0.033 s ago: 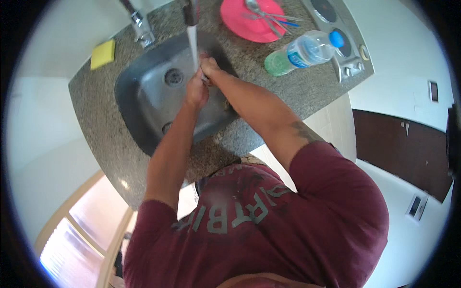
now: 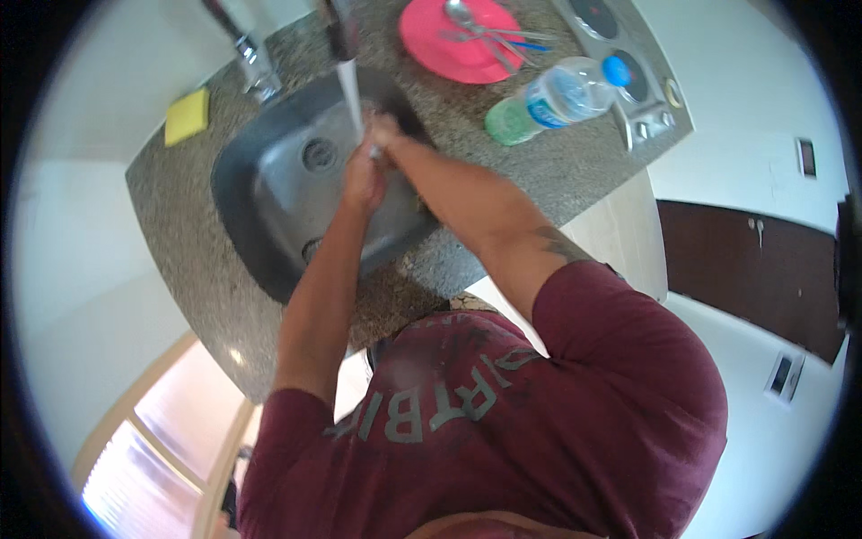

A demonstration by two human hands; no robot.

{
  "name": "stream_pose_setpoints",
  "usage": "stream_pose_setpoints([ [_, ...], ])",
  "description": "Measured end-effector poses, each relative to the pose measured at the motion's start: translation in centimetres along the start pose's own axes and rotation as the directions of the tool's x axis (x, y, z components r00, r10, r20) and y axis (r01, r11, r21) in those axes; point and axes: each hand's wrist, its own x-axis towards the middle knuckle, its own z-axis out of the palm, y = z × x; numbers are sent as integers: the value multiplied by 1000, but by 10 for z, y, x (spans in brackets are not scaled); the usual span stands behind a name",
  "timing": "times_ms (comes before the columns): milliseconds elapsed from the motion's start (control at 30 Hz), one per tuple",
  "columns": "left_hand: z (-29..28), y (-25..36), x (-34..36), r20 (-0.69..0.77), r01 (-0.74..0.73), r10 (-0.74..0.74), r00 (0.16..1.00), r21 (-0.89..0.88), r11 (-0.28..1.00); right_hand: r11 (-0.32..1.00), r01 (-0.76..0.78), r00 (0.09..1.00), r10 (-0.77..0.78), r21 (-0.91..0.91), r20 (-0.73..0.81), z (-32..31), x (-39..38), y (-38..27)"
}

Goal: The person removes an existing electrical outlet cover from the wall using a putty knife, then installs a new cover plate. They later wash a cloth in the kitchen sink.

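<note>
A stream of water runs from the dark spout (image 2: 344, 38) at the top of the view onto my hands in the grey sink (image 2: 256, 189). My left hand (image 2: 365, 169) and my right hand (image 2: 384, 135) are pressed together, fingers curled, right of the drain (image 2: 319, 154) and under the stream. Their fingers are blurred, and whatever lies between them is too small and hidden to name.
A yellow sponge (image 2: 187, 117) lies left of the tap (image 2: 258, 72). Right of the sink stand a pink plate (image 2: 431, 49) with several pieces of cutlery (image 2: 485, 36) and a plastic bottle (image 2: 512, 121) with a blue cap, beside a two-plate cooktop (image 2: 593, 20).
The view has shifted slightly, so the counter and sink sit a little lower and further left. My hands stay together under the water, now more blurred.
</note>
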Motion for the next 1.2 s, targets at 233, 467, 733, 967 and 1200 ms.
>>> stream_pose_setpoints([
  [233,-99,-4,58,96,60,-58,994,-26,998,911,308,911,-366,-275,-192,32,21,39],
  [467,-24,8,18,-34,47,-50,998,-87,995,987,7,989,16,160,-145,-3,23,5],
  [733,-66,44,23,-163,-1,-6,987,-45,999,758,-282,932,72,589,354,-1,28,35],
  [967,-92,-3,46,-250,186,-168,953,47,982,920,-47,998,28,390,53,-3,13,28],
  [1200,-81,-14,48,-329,253,216,919,914,318,986,-151,974,136,-70,-181,1,14,4],
])
